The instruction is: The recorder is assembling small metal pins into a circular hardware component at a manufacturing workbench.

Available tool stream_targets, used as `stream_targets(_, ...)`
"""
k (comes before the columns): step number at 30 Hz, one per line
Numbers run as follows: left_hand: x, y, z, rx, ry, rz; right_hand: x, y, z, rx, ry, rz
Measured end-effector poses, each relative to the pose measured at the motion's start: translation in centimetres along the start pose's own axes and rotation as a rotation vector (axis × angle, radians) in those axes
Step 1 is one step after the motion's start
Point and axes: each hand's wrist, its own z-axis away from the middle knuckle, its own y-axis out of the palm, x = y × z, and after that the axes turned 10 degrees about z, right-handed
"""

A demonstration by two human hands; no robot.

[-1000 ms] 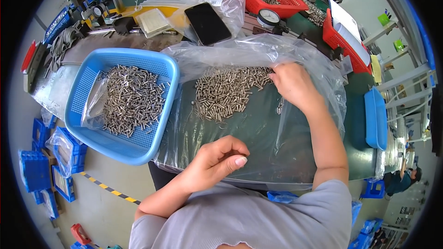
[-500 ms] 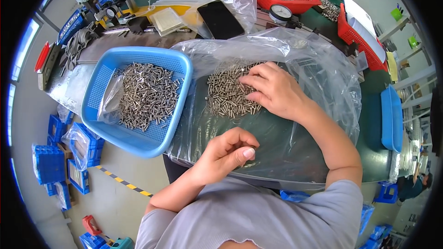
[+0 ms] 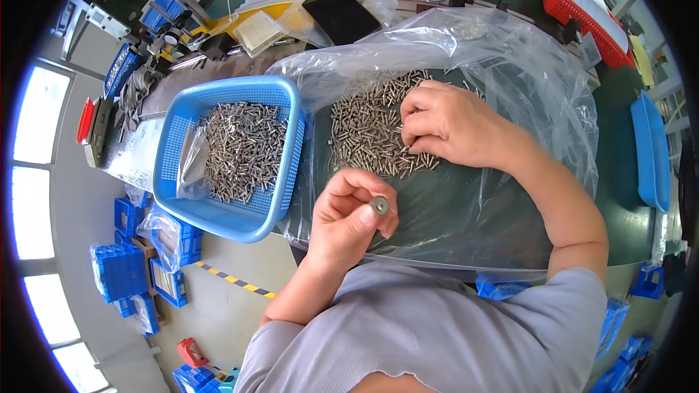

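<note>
- One metal piece (image 3: 379, 205) sits pinched in the left hand (image 3: 346, 218).
- The right hand (image 3: 460, 125), half-curled, touches loose pins (image 3: 365, 127); its grip is unclear.
- Pins lie on plastic (image 3: 542, 58) beside a blue basket (image 3: 290, 156); crates (image 3: 119, 271) stand below.

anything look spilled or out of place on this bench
Only slightly: a few metal pins lie apart from the main pile, just beyond the right hand, so they look like strays. No clear damage shows.
</note>
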Motion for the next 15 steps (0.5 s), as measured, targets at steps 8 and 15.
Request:
stream_targets(8, -1.1, 0.2, 0.4, 0.007, 0.072, 0.037, -0.2, 0.3, 0.0, -0.03, -0.012, 0.013)
stream_targets(15, 0.3, 0.0, -0.7, -0.072, -0.107, 0.225, 1.0, -0.9, -0.4, 0.028, 0.224, -0.397)
